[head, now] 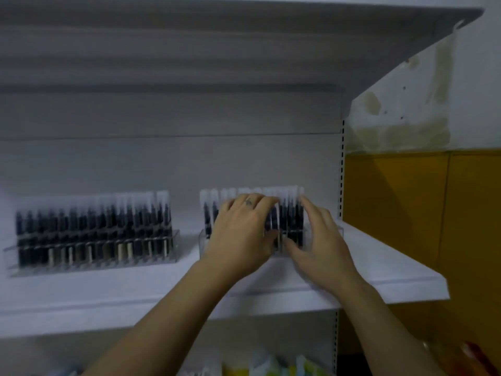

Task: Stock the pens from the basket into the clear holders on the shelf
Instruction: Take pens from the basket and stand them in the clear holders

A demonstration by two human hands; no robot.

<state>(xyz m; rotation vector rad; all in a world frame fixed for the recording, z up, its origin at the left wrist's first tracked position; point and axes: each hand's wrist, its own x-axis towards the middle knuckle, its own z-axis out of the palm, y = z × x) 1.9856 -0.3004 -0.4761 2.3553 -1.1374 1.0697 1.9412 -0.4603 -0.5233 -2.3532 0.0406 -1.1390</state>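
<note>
The view is blurred by motion. Two clear holders stand on the white shelf (379,261). The left holder (173,240) is packed with dark pens (92,229) with clear caps. My two hands are at the right holder (337,230), which also holds several dark pens (291,221). My left hand (241,234) lies flat against the front of the pens, its fingertips reaching their caps. My right hand (320,245) touches the pens at the holder's right end, fingers fairly straight and thumb low near the middle. I see no loose pen in either hand.
Another white shelf (244,36) hangs close overhead. A perforated upright (342,169) bounds the bay on the right, with a yellow wall panel (406,207) beyond. Colourful packs (271,366) sit on the level below. A red object (477,356) shows at the bottom right corner.
</note>
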